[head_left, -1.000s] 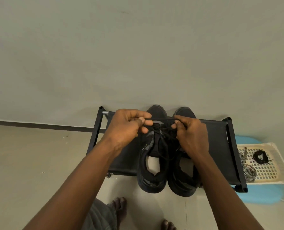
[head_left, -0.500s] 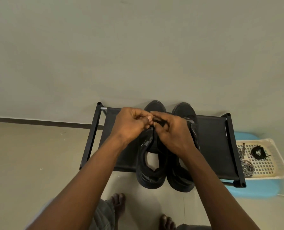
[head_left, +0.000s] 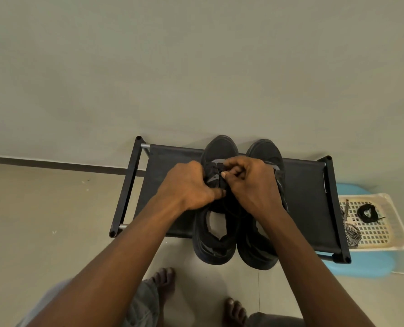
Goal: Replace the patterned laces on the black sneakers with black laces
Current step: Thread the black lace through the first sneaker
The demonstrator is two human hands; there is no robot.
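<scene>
The shoe rack [head_left: 170,161] stands against the wall, at 6 o'clock of the view centre.

Left hand [head_left: 187,185]: fingers are curled round the eyelet flap of the left sneaker [head_left: 214,241], and the thumb is pressed on its throat.

Right hand [head_left: 253,185]: its fingertips meet the left hand, and thumb and fingers pinch the black lace [head_left: 220,168] at the same throat. The eyelet in use is hidden.

The right sneaker [head_left: 264,152] touches the left one at its 3 o'clock. The right wrist covers its throat, so its lacing cannot be read.

At 3 o'clock of the rack, a perforated tray [head_left: 394,232] on a blue stool [head_left: 361,267] holds the patterned laces [head_left: 350,232] and a coiled spare lace [head_left: 367,213].

Judged step: threading the left sneaker. The coiled spare suggests one sneaker is not yet relaced.

Fault conditions:
- Black lace on black upper gives low contrast, so an eyelet may be skipped or crossed wrongly
- An uneven pull leaves one lace end short for the knot
- Both heels overhang the rack edge at 6 o'clock, so a hard tug toward the person may drag a sneaker off
- The patterned laces hang over the tray rim at 9 o'clock, so a knock may drop them
</scene>
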